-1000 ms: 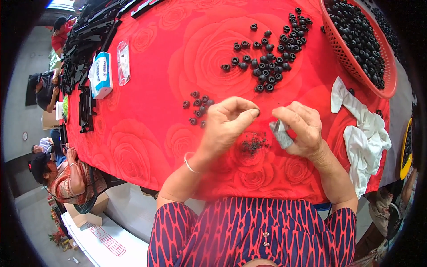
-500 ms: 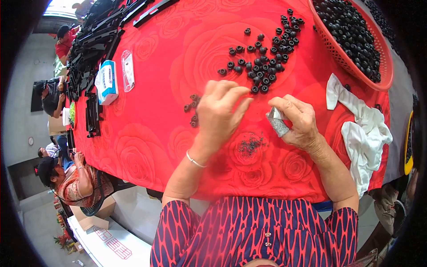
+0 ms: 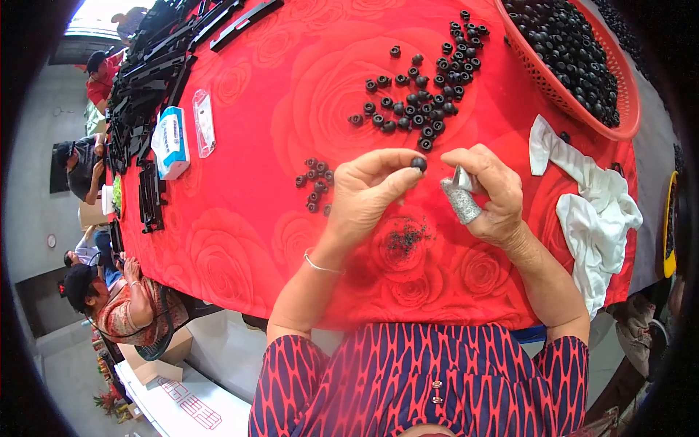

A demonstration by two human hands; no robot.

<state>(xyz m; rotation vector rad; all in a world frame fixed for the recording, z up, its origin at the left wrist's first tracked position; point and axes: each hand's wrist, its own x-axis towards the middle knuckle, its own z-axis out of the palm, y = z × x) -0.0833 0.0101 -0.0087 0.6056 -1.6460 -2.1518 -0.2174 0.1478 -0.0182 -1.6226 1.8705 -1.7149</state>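
Between thumb and forefinger of my left hand [image 3: 360, 191] is a small round black plastic cap [image 3: 419, 164]. Just to its right, my right hand [image 3: 499, 191] is closed on a small shiny metal piece that looks like a blade [image 3: 464, 179], mostly covered by the fingers. A silver-grey wrap [image 3: 461, 202] covers my right thumb. The hands are close together but apart. Black shavings [image 3: 406, 238] lie on the cloth below them. Many more black caps [image 3: 426, 116] are spread beyond my hands, and a smaller group of caps [image 3: 313, 186] lies left of my left wrist.
A red basket [image 3: 630, 135] full of black caps stands at the far right, with a white cloth [image 3: 582, 211] nearer me. Leftward on the red tablecloth [image 3: 240, 175] are a tissue pack [image 3: 172, 143], a clear plastic tray [image 3: 204, 124] and long black parts [image 3: 153, 87]. Several people sit at the left.
My left hand has come back from the edge of the loose caps and now shows a black cap in its pinch. The right hand keeps its hold on the metal piece, nearly in place.
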